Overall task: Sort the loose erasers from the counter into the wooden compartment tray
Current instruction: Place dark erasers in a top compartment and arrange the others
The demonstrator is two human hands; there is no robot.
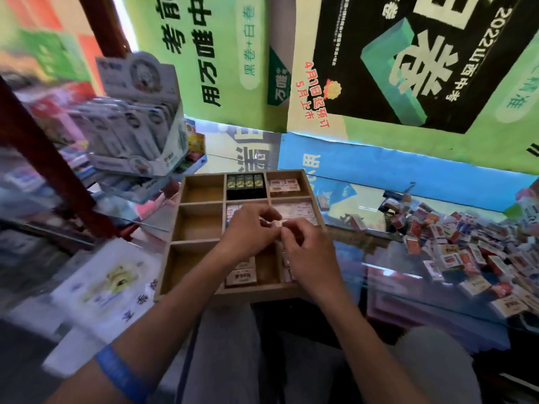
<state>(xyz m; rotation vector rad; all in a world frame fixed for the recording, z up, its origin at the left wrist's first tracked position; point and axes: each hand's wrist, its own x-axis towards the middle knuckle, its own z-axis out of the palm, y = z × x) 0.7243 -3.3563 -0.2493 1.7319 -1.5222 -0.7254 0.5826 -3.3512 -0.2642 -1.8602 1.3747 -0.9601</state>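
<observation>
— Well, biggest thing first: green and black posters [408,62] fill the back wall, and below them runs the glass surface [364,252].

— Right, and on its right side sits the pile of loose erasers [472,249], a sprawl of wrapped blocks in red, white and blue, well apart from both hands.

— To the left, a display box of carded packets [137,123] leans beside a dark red shelf post [43,158].

— Centre stage, the wooden compartment tray [201,242], three by three. The whole left column shows bare wood. Black erasers [246,185] stand in the far middle cell, pale ones [284,184] lie flat in the far right cell, more pale ones in the middle-right cell.

— And the hands?

— Both meet over the tray's middle cell. The left hand [248,231] has its fingers curled inward, the right hand [309,255] likewise, fingertips of the two nearly touching.

— Between them?

— A small pale eraser [277,223], pinched in a narrow grip at the fingertips of both hands, held just above the tray's centre. Its label is too blurred to read.

— Anything beneath the arms?

— Two tan-wrapped erasers [241,272] lie in the near middle cell, partly under the left wrist. A blue wristband [122,374] circles the left forearm.
</observation>
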